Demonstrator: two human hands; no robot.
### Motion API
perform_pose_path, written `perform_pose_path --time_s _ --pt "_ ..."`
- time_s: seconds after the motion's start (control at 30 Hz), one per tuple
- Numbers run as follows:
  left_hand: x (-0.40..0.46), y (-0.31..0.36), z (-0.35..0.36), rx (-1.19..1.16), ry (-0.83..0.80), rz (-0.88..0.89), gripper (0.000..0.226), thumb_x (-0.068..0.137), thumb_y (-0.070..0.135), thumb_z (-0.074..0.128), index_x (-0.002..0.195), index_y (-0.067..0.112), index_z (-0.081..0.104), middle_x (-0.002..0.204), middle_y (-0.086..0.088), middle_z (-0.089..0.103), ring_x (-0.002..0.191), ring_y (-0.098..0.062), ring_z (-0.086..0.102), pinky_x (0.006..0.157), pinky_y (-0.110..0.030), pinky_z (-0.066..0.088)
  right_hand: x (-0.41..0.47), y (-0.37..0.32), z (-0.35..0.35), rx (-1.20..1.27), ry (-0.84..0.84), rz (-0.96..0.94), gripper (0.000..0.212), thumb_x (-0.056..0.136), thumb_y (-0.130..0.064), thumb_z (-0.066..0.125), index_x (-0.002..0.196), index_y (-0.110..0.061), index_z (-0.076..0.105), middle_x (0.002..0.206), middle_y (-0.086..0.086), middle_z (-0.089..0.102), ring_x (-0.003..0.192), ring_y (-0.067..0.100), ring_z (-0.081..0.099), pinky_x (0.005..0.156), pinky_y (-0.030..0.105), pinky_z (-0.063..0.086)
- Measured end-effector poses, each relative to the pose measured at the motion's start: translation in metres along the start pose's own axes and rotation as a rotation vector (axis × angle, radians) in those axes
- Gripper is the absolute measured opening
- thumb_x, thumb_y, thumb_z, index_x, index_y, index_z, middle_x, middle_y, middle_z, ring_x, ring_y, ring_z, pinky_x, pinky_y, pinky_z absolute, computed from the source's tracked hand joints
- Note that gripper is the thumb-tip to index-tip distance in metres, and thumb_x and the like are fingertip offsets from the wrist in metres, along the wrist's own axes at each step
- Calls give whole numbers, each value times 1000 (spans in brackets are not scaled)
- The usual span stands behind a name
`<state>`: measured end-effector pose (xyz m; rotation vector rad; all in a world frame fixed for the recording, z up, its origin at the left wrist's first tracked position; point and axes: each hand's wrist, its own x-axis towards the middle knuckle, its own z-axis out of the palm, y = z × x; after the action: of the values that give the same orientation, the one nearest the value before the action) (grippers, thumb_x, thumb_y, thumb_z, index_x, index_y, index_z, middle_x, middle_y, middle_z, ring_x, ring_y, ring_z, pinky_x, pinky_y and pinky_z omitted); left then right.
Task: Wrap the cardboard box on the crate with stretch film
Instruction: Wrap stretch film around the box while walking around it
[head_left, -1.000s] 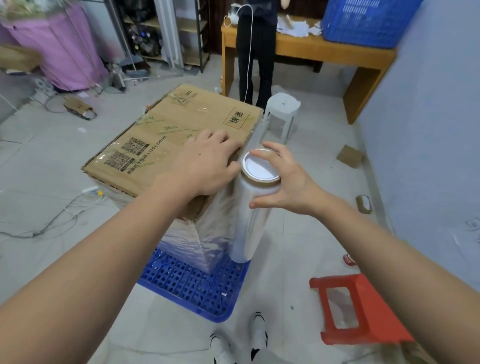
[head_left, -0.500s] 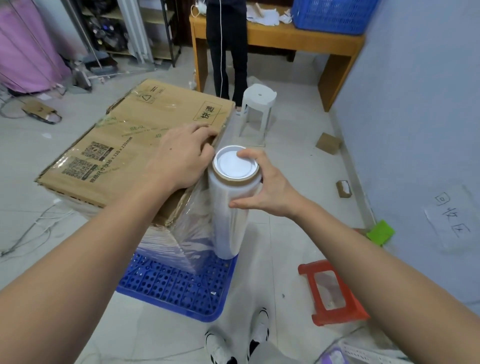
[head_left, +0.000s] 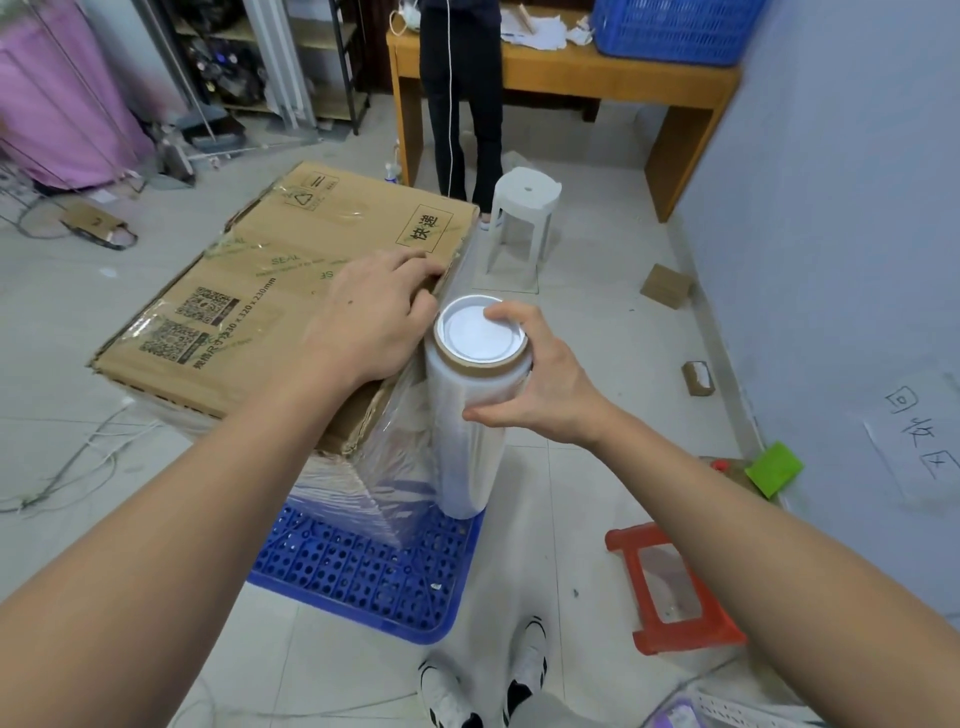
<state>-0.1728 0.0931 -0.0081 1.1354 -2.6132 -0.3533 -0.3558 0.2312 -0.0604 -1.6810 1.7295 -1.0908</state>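
A brown cardboard box with QR codes and printed labels stands on a blue perforated crate. Clear stretch film covers its lower sides. My left hand presses on the box top near its right edge, fingers reaching toward that edge. An upright roll of stretch film stands against the box's near right corner, its lower end over the crate. My right hand grips the roll's top, fingers over the cardboard core rim and thumb on the side. Film runs from the roll onto the box side.
A red stool sits on the floor at the right, a white stool beyond the box. A person stands by a wooden table holding a blue basket. Grey wall at right; cables and cardboard scraps lie on the floor.
The view has swung round the box's corner toward the right wall. My right hand has kept its hold on the roll's top, and my left hand has stayed on the box.
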Motion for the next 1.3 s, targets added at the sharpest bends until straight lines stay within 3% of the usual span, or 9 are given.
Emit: perform_pose_path --time_s 0.27,0.37,0.57,0.73,0.83,0.9,0.97,1.13,1.3 --pt "-4 1 -4 5 -22 14 57 97 38 31 145 24 58 155 -3 51 144 -23 42 119 -46 32 -21 -14 10 -37 186 89 86 56 -32 98 120 -48 42 122 -16 52 113 -7 48 87 7 36" --pt "-3 -1 -5 18 -31 21 51 102 34 35 148 24 55 157 -3 48 146 -22 40 121 -45 30 -23 -14 5 -26 267 126 84 56 -33 98 118 -48 44 121 -15 53 110 -6 49 83 6 36" --pt "-2 0 -2 28 -32 20 52 101 35 34 147 25 55 158 -3 47 147 -22 39 122 -45 28 -21 -11 -6 -63 276 144 85 54 -37 98 118 -48 44 123 -12 54 109 6 52 87 19 42" --pt "-1 -1 0 18 -19 16 49 102 32 37 146 24 57 157 -3 49 146 -22 40 122 -43 29 -15 -6 -7 -87 263 144 85 54 -40 98 118 -48 44 125 -9 53 106 4 49 81 5 34" --pt "-1 -2 1 30 -11 23 47 103 31 40 146 23 57 158 -2 48 147 -21 39 122 -42 28 -14 0 -8 -111 232 118 90 55 -42 98 129 -42 47 130 -7 48 108 -3 43 84 -2 30" --pt "0 -3 2 30 -5 19 46 103 31 41 146 24 57 157 -1 48 147 -20 40 122 -42 28 -12 6 -14 -139 164 96 96 55 -47 97 136 -42 46 133 -7 43 109 -5 40 87 2 32" --pt "1 -3 3 26 -7 14 46 102 32 42 145 26 58 157 0 49 146 -20 40 121 -42 28 -7 12 -24 -171 73 45 99 54 -56 93 139 -43 44 135 -7 39 112 -3 40 93 16 39" --pt "3 -2 3 -1 -29 -121 56 99 52 37 150 34 49 164 0 37 151 -21 32 122 -46 25 14 29 -52 -191 -209 -207 94 60 -67 82 137 -35 39 159 -1 24 141 10 35 106 35 41" --pt "12 9 8 68 -57 -220 63 101 65 36 159 40 35 169 7 27 154 -19 24 123 -45 18 38 43 -70 -269 -307 -494 91 65 -66 84 131 -24 37 165 0 27 137 25 48 90 45 55"
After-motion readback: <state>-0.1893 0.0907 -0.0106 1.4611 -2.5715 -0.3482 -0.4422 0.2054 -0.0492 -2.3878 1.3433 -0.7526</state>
